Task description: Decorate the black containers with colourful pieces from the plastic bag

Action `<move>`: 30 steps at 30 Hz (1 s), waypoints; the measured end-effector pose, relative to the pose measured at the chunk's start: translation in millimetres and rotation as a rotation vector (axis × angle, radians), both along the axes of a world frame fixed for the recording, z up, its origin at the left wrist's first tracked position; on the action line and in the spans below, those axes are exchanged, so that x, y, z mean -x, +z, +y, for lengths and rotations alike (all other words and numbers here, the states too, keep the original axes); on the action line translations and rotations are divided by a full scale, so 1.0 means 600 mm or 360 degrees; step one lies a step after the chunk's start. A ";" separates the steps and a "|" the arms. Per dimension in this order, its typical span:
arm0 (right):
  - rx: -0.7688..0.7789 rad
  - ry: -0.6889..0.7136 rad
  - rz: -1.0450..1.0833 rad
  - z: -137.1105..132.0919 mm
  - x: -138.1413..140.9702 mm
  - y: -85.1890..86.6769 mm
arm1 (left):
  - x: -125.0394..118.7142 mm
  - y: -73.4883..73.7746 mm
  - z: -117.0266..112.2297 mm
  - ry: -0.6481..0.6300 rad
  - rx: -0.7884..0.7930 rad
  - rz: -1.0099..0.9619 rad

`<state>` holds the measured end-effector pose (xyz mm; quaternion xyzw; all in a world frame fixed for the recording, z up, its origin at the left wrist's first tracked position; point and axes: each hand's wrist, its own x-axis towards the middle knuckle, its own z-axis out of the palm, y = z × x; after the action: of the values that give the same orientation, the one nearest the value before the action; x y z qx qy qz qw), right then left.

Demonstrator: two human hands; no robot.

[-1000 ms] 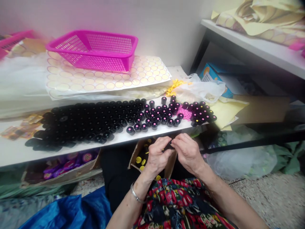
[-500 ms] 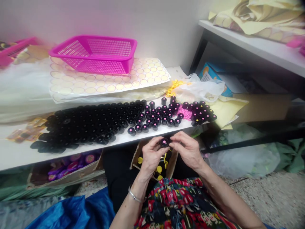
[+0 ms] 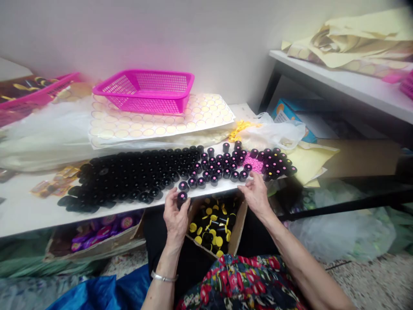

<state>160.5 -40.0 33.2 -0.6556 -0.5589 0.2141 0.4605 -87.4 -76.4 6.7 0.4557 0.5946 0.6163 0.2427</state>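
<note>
Between the thumb and fingers of my left hand is a small black cap with a pink dot on top, held at the table's front edge. My right hand is over the same edge farther right, thumb and fingers apart, with nothing visible in it. Just beyond its fingertips lies a pile of small pink pieces. Several black caps with pink dots stand between the hands and behind them. To the left are packed rows of plain black caps.
An open carton of black and yellow pieces sits below the table edge. Another carton holds purple items. Behind the caps, a pink basket rests on sticker sheets. A white shelf juts in at the right.
My hands have parted: the left has carried the black cap leftward to the table edge, and the right has let go of it and moved right toward the pink pieces. The view has shifted slightly.
</note>
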 end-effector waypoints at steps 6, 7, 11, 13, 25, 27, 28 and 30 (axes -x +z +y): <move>0.0129 -0.0005 0.0021 0.033 -0.005 -0.005 | 0.004 -0.005 0.023 -0.0163 0.0186 0.0121; 0.0141 0.0020 0.0051 0.036 -0.006 -0.008 | 0.002 -0.003 0.025 -0.0193 0.0203 0.0163; 0.0173 0.0072 0.0111 0.045 -0.006 -0.010 | -0.015 0.007 0.029 -0.0268 0.0247 0.0293; 0.0178 0.0062 0.0093 0.046 -0.002 -0.005 | -0.029 0.009 0.030 -0.0283 0.0232 0.0315; 0.0046 -0.0133 -0.0189 -0.015 0.057 -0.013 | -0.119 -0.019 0.052 0.0002 -0.0015 0.0605; -0.0010 -0.0141 -0.0353 -0.028 0.065 -0.016 | -0.121 -0.019 0.052 0.0006 0.0013 0.0591; -0.0050 -0.0141 -0.0438 -0.032 0.069 -0.017 | -0.121 -0.016 0.051 0.0008 0.0026 0.0568; -0.0139 -0.0116 -0.0575 -0.032 0.074 -0.019 | -0.119 -0.008 0.047 0.0033 0.0049 0.0504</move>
<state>116.0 -59.2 22.1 -0.6824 -0.6172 0.0516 0.3882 -16.1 -48.4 1.8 0.5372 0.6395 0.5301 0.1466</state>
